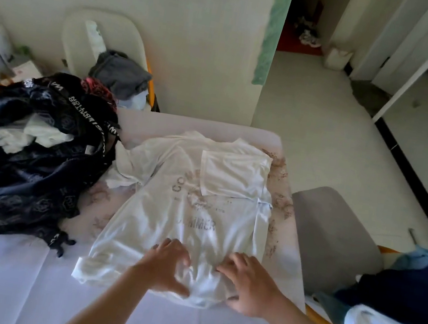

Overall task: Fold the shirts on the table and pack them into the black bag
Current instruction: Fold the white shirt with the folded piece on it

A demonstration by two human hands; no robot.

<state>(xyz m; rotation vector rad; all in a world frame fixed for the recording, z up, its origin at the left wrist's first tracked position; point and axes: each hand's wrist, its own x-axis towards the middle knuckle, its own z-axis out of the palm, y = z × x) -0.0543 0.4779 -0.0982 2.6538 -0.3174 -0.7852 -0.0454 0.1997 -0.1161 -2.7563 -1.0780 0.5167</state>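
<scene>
While both hands lie on the near hem of the white shirt (198,215), the left hand (167,265) arches over the fabric with its fingers spread and its thumb reaching toward the hem's edge. The right hand (247,286) sits just beside it, fingers pointing left across the cloth and thumb low at the hem. The fabric bunches up between the two hands. Whether either hand pinches the cloth or only presses on it cannot be told.

The shirt lies spread on the table (19,285) with its collar at the far end and a faded grey print across the middle. One sleeve (233,173) is folded in over the chest on the right side. The other sleeve (127,173) trails out to the left and reaches the black bag (22,182). The table wears a pale cover, with a brownish floral pattern showing along its right edge.

The black bag slumps on the left part of the table, its mouth open. White garments (26,133) lie inside it, and a strap with white lettering (89,111) runs over its top.

A grey chair (334,245) stands close against the table's right side. Nearer, at the right edge of view, there is dark blue and white fabric (409,299). Behind the table a white chair (79,28) stands against the wall, with a grey garment (121,75) heaped on it. Farther right, a dark doorway (306,16) opens in the wall.
</scene>
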